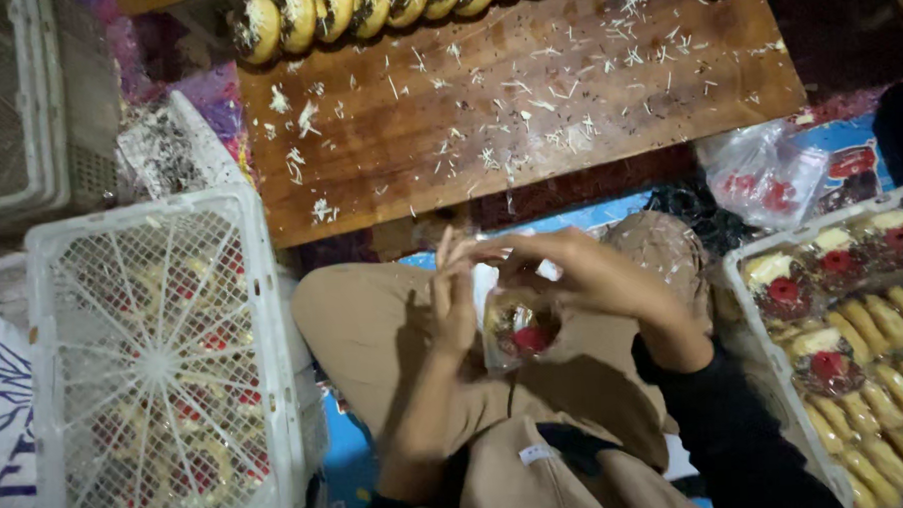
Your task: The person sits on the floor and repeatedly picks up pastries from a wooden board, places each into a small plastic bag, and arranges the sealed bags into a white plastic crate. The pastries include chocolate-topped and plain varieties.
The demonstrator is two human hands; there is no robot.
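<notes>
Fingers of the left hand (455,302) and right hand (582,269) pinch the top of a clear bag (519,327) holding a pastry with red topping, hanging mouth-up over the lap. The wooden board (527,111) lies ahead, its near edge close; white crate (155,365) left, pastry tray (855,340) right.

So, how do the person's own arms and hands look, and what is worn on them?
Both hands are bare: no gloves, and no rings or watch that I can make out. The left hand comes from a bare forearm with no sleeve showing. The right hand comes from a dark, near-black long sleeve that ends at the wrist.
</notes>
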